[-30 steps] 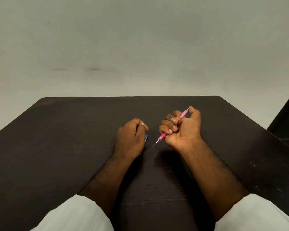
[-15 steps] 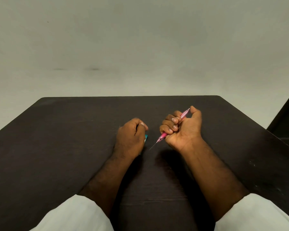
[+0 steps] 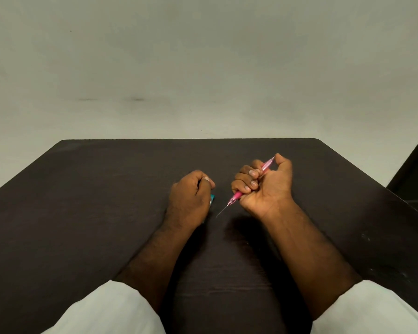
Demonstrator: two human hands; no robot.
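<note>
My right hand (image 3: pixel 266 186) grips a pink syringe (image 3: pixel 237 195) in a fist above the dark table (image 3: pixel 82 213). Its thin needle points down and left toward my left hand, and my thumb sits by the plunger end at the top. My left hand (image 3: pixel 191 196) rests on the table with fingers curled round a small teal and white object (image 3: pixel 212 200). Only a corner of that object shows at the hand's right side. The needle tip ends a short way from that corner.
A pale wall stands behind the table's far edge (image 3: pixel 191 139). A dark piece of furniture (image 3: pixel 415 169) stands at the right beyond the table's right edge. White sleeves cover both forearms near the bottom of the view.
</note>
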